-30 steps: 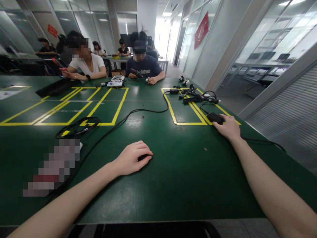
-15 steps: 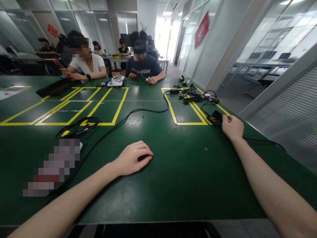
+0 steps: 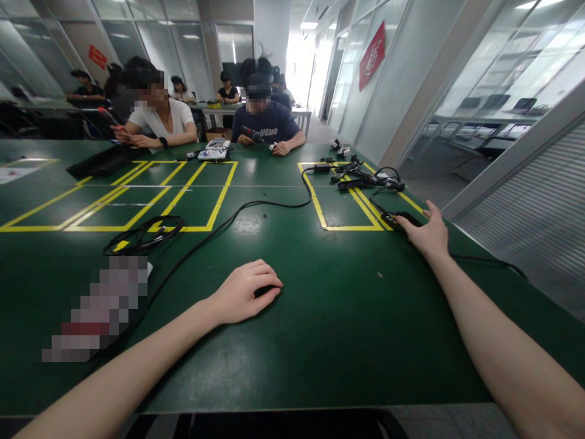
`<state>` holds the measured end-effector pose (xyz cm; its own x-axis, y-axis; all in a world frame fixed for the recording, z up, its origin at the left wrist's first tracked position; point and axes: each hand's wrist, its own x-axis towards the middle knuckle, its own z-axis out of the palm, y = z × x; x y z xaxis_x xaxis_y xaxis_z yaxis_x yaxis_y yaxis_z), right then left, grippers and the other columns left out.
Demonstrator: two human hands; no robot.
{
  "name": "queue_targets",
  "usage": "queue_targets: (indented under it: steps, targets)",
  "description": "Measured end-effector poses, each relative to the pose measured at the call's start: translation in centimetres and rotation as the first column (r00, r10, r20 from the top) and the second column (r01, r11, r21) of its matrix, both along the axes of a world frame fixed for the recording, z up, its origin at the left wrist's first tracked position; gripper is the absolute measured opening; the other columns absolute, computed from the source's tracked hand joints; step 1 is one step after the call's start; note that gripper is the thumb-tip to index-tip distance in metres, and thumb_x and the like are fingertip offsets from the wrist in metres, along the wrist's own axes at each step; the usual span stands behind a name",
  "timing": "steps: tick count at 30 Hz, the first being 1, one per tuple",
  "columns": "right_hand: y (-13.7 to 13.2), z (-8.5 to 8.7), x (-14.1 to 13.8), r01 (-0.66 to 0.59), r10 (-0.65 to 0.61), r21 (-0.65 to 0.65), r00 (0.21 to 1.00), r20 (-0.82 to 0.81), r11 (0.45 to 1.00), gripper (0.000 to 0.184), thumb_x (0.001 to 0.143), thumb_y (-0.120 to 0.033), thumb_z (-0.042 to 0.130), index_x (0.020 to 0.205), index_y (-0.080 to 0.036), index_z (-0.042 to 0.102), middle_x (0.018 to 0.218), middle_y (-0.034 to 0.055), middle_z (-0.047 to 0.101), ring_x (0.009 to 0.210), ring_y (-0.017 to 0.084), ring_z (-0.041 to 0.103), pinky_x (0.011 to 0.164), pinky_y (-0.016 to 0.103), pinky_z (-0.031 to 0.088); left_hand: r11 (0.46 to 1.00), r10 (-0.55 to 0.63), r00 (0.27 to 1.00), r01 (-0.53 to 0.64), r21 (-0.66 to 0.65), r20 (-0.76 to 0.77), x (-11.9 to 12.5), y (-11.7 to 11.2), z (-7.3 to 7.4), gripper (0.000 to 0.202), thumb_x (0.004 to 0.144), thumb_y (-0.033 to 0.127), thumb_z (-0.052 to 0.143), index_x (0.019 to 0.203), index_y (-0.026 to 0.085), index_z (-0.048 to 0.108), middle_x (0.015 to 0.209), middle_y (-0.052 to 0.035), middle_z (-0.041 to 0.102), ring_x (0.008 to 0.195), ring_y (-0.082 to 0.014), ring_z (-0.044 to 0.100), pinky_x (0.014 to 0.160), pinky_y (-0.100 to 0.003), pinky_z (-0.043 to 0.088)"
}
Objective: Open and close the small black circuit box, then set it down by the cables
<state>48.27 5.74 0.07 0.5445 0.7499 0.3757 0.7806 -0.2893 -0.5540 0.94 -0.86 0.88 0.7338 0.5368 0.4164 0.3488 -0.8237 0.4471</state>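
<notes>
My left hand [image 3: 249, 291] rests palm down on the green table [image 3: 329, 329], its fingers loosely bent and the thumb a little apart. Only dark shadow shows in the gap between them. My right hand [image 3: 427, 233] is at the table's right side with thumb and fingers spread. Its thumb reaches a small black object [image 3: 402, 219] that lies low near the yellow tape; its exact kind I cannot make out. A thin black cable [image 3: 373, 198] runs from near this object up to a tangle of black gear [image 3: 350, 177].
A coiled black cable [image 3: 144, 236] lies left, above a blurred flat item [image 3: 103, 305]. A long cable [image 3: 233, 216] crosses the table. Yellow tape [image 3: 222, 198] marks rectangles. Two people [image 3: 267, 125] sit opposite, near a white device [image 3: 214, 150] and a black tray [image 3: 100, 160].
My right hand has opened from a pinch, its fingers spreading. The black object, which stood higher at the fingertips, now lies lower. My left hand has not moved.
</notes>
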Motion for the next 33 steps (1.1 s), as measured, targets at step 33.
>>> queue_targets:
  steps: [33]
  targets:
    - [-0.4, 2.0, -2.3, -0.033, 0.031, -0.053, 0.998, -0.047, 0.998, 0.026, 0.067, -0.035, 0.074, 0.084, -0.024, 0.058, 0.079, 0.0025, 0.066, 0.076, 0.025, 0.063, 0.064, 0.033, 0.042, 1.000, -0.001, 1.000, 0.001, -0.005, 0.004, 0.0, 0.0, 0.2, 0.019, 0.102, 0.023, 0.058, 0.101, 0.019, 0.077, 0.097, -0.0072, 0.076, 0.093, -0.0210, 0.069, 0.083, -0.035, 0.059]
